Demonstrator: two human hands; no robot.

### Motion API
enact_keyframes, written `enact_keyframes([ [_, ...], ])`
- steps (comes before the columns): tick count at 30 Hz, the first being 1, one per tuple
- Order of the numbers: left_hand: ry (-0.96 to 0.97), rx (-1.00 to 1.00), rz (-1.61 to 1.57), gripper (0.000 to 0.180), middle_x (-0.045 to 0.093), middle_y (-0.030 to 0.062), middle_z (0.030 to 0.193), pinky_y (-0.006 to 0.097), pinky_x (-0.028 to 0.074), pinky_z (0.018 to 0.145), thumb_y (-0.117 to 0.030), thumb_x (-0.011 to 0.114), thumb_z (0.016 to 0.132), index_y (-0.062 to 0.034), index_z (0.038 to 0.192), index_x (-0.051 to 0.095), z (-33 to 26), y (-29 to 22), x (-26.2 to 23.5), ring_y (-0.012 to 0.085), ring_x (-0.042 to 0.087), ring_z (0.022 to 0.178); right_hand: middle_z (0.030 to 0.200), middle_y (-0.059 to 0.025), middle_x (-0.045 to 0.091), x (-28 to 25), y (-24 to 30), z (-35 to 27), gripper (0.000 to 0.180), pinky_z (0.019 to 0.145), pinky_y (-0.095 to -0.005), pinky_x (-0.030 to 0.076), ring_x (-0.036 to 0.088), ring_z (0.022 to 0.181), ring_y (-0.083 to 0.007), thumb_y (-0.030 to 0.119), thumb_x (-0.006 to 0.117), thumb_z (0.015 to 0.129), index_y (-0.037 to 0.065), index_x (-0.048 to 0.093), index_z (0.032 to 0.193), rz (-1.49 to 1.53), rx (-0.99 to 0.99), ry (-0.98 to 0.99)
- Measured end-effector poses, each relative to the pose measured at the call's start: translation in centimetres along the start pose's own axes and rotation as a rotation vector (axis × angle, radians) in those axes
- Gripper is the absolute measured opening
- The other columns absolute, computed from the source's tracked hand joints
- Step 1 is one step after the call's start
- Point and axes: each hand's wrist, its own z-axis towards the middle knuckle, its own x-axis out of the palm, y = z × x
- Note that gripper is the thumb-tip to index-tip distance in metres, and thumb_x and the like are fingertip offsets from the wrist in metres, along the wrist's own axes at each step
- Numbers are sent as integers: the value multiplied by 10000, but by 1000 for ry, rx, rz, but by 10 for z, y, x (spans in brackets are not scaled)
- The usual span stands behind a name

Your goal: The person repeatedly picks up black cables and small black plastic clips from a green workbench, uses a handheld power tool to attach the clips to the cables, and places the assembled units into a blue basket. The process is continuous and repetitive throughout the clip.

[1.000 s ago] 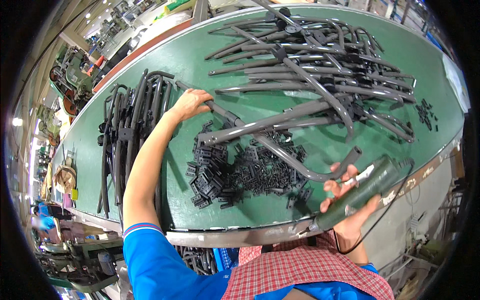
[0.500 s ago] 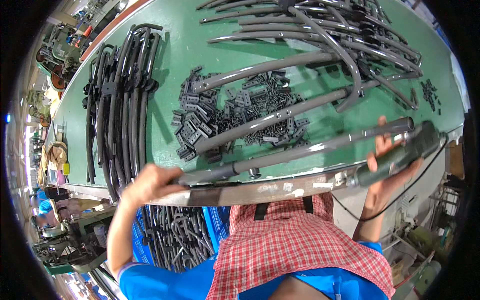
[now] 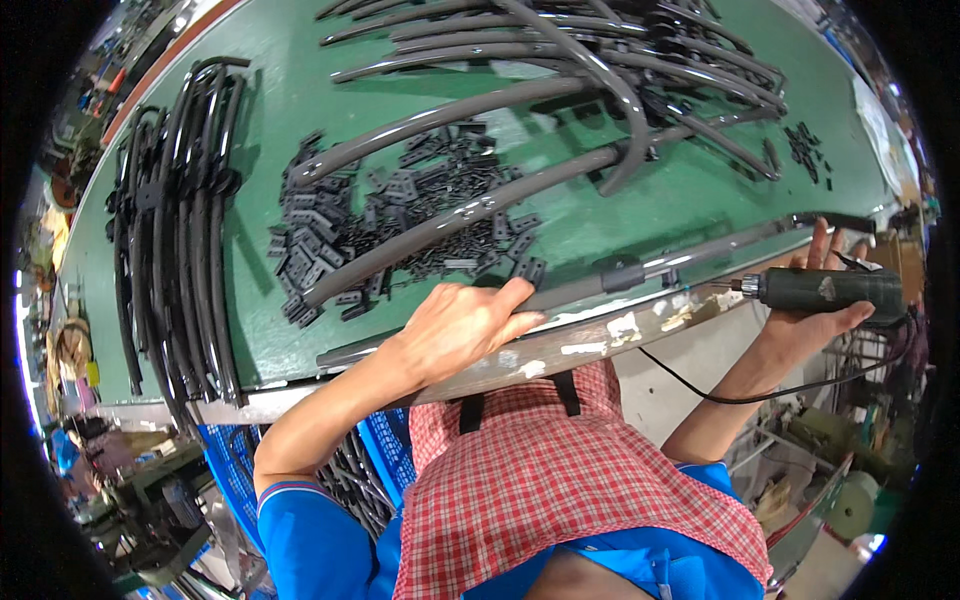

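A pale floor (image 3: 690, 345) shows beside the curved, green-topped table (image 3: 720, 200), machinery (image 3: 165, 510) at left.

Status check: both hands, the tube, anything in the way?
Left hand gripping gray tube; right hand holding green power driver. Tube along table's near edge. Black parts heaped beyond, apparently clear of it.

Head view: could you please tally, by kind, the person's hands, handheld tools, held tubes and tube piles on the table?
Hands: 2 (left hand, right hand)
Power driver: 1
Held tube: 1
Tube piles: 2 (left pile, right pile)
Total: 6
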Motion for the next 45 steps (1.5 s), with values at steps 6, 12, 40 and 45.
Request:
enact_keyframes([
  [6, 24, -25, 164, 343, 598, 193, 626, 475, 459, 501, -381, 522, 936, -40, 951, 494, 47, 9, 7, 402, 593, 590, 1322, -267, 467, 12, -17, -28, 885, 579, -296, 562, 636, 931, -274, 687, 594, 766, 106, 355, 1389, 235, 330, 242],
  [12, -127, 67, 78, 343, 617, 161, 755, 452, 500, 590, -351, 589, 883, -40, 1023, 559, 50, 17, 9, 376, 619, 694, 1389, -247, 416, 79, -57, -120, 837, 497, -285, 525, 669, 768, -223, 712, 395, 860, 113, 294, 1435, 437, 1023, 355],
  [40, -732, -286, -168, 70, 465, 31, 581, 259, 341, 478, -47, 623, 799, -10, 802, 565, -31, 42, -26, 76, 414, 517, 1280, -219, 520, 105, -38, -121, 861, 487, -234, 490, 575, 703, -125, 741, 419, 830, 133, 327, 1432, 353, 911, 312],
  [45, -398, -508, -931, 281, 610, 2, 658, 203, 366, 489, -238, 600, 929, -28, 748, 644, -30, 33, -33, 29, 492, 550, 798, -65, 555, 185, -26, -122, 935, 590, -339, 474, 508, 618, -159, 782, 429, 793, 117, 302, 1438, 488, 600, 286],
])
